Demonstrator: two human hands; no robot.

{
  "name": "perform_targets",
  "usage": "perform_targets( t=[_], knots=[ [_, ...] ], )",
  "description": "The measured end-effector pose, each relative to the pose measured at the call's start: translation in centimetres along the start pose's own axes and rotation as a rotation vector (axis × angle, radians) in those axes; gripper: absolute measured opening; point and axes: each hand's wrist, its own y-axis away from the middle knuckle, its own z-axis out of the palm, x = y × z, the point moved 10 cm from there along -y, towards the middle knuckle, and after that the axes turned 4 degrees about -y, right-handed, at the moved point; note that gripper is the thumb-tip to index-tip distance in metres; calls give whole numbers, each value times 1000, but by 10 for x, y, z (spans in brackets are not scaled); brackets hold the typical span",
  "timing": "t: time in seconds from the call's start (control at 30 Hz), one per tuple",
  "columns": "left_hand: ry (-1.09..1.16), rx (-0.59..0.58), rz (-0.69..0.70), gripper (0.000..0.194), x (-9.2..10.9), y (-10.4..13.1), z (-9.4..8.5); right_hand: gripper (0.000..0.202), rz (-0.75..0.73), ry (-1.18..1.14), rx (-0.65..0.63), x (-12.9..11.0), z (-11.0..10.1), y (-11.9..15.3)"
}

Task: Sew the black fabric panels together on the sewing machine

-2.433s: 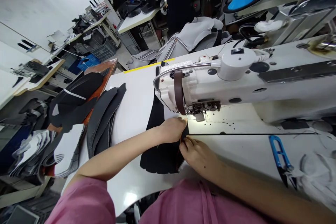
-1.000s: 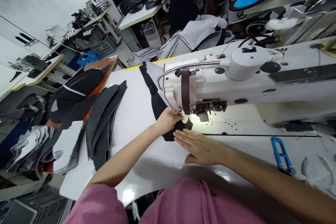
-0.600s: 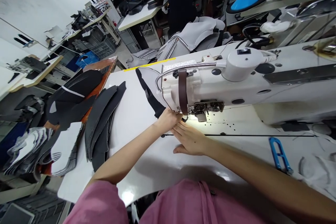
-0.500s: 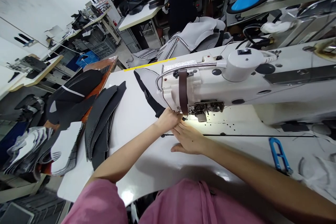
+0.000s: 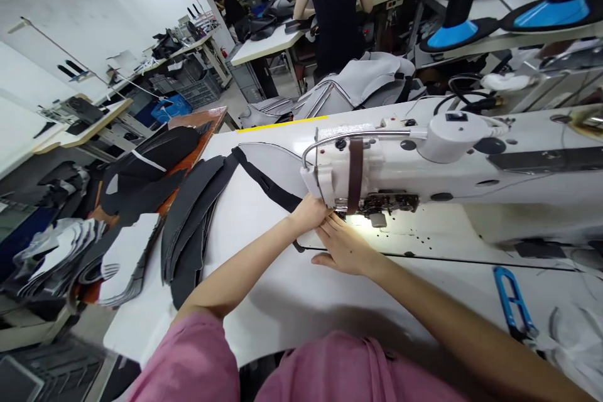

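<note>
My left hand (image 5: pixel 311 212) is closed, its fingers bunched at the black fabric strip (image 5: pixel 268 185) beside the sewing machine head (image 5: pixel 339 169). The strip runs from there up and left across the white table, along the edge of a light grey fabric piece (image 5: pixel 273 154). My right hand (image 5: pixel 347 246) lies flat with fingers stretched forward and thumb apart, its fingertips touching the left hand just in front of the lit needle area. What lies beneath the fingertips is hidden, and the needle cannot be made out.
Stacked dark curved fabric pieces (image 5: pixel 191 220) lie left on the table. Blue-handled thread snips (image 5: pixel 513 301) lie right, beside crumpled white material (image 5: pixel 575 339). Grey fabric (image 5: pixel 362 75) is heaped behind the machine. Another person (image 5: pixel 336 12) stands beyond it. More cut pieces (image 5: pixel 129 257) sit further left.
The camera view has shifted, so the scene sits lower and further right. The strip's far end has swung left, near the dark stack. Both hands stay by the needle area.
</note>
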Motion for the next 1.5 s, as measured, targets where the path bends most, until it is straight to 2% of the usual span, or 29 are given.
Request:
perform_targets(
  t=[0.1, 0.17, 0.2, 0.23, 0.27, 0.33, 0.37, 0.43, 0.47, 0.5, 0.53, 0.57, 0.63, 0.67, 0.7, 0.77, 0.8, 0.83, 0.87, 0.93, 1.0, 1.07, 1.13, 1.17, 1.2, 1.27, 1.33, 1.43, 1.5],
  knots=[
    [29, 3, 23, 21, 11, -2, -3, 67, 5, 7, -13, -1, 2, 4],
    [50, 48, 76, 23, 17, 6, -16, 57, -16, 51, -2, -6, 6, 10],
    [51, 95, 98, 23, 14, 16, -27, 52, -34, 86, 21, -7, 7, 12],
    [43, 150, 82, 23, 2, 31, -39, 50, -79, 128, 67, -10, 6, 13],
    [26, 202, 12, 24, -18, 53, -53, 49, -129, 158, 152, -14, 0, 12],
    [-28, 259, -308, 26, -80, 124, -78, 48, -211, 142, 211, -20, -4, -1],
    [-61, 253, -538, 26, -115, 175, -87, 48, -231, 113, 247, -25, -9, -11],
    [-145, 168, -1022, 24, -173, 295, -98, 49, -232, 48, 300, -36, -18, -43],
    [-190, 96, -1233, 22, -192, 355, -100, 50, -212, 27, 333, -41, -23, -63],
    [-213, 3, -1377, 20, -206, 406, -97, 51, -181, 21, 362, -44, -28, -85],
    [-208, -96, -1452, 23, -216, 446, -90, 52, -133, 31, 393, -42, -32, -109],
    [-190, -162, -1474, 30, -225, 475, -83, 53, -58, 57, 430, -35, -36, -133],
    [-126, -237, -1449, 46, -238, 509, -65, 55, 160, 124, 508, -2, -44, -174],
    [-91, -246, -1427, 52, -243, 517, -58, 57, 321, 151, 535, 23, -47, -188],
    [-57, -247, -1408, 56, -246, 523, -53, 59, 509, 170, 509, 53, -45, -197],
    [21, -236, -1371, 61, -253, 529, -46, 63, 852, 192, 329, 107, -31, -204],
    [66, -227, -1350, 61, -255, 531, -44, 62, 948, 200, 218, 124, -23, -205],
    [108, -218, -1329, 61, -257, 532, -43, 61, 975, 203, 135, 132, -17, -207],
    [143, -210, -1313, 60, -259, 533, -42, 58, 934, 200, 102, 130, -16, -211],
    [183, -213, -1289, 60, -263, 536, -42, 50, 714, 188, 217, 99, -29, -224],
    [183, -250, -1268, 61, -265, 537, -40, 42, 411, 190, 451, 43, -56, -230],
    [167, -299, -1244, 59, -266, 535, -38, 29, 97, 230, 689, -19, -84, -222],
    [142, -339, -1230, 53, -264, 531, -37, 16, -130, 239, 799, -57, -97, -209],
    [131, -353, -1229, 51, -264, 529, -38, 13, -201, 231, 772, -64, -96, -205],
    [121, -362, -1231, 51, -262, 528, -38, 14, -249, 226, 688, -66, -88, -202],
    [96, -376, -1248, 52, -260, 525, -39, 26, -325, 235, 443, -57, -57, -192],
    [66, -385, -1270, 53, -257, 522, -40, 48, -413, 252, 234, -46, -21, -165],
    [12, -404, -1297, 47, -255, 517, -36, 78, -501, 223, 121, -41, 14, -110],
    [-25, -420, -1309, 41, -254, 514, -33, 85, -525, 216, 83, -48, 27, -80]
  ],
)
